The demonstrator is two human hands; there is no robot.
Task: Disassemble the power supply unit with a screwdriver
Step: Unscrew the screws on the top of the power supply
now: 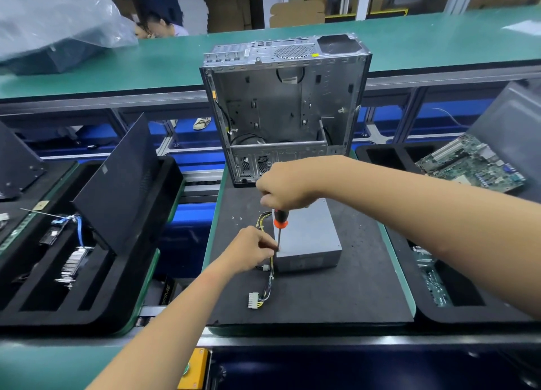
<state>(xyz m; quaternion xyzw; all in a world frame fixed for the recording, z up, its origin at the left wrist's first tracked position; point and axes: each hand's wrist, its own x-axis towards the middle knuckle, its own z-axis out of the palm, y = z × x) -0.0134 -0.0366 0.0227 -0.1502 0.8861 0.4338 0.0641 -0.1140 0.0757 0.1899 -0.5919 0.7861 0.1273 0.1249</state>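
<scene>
Grey metal power supply box (308, 237) flat on black foam mat (336, 296), right hand (285, 192) gripping orange-black screwdriver (279, 225) upright at box's left edge, left hand (248, 250) pinching its tip, open empty computer case (285, 108) behind box, bare mat before box.

Electronics teardown line: green benches (175, 58), foam trays (96, 307), gutted PC case (285, 108), loose motherboard (471, 162).

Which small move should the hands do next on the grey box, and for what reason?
Probably turn the orange-and-black screwdriver: the right hand grips its handle, the tip stands upright at the near left corner of the grey metal power supply box, and the left hand steadies the shaft there.
</scene>
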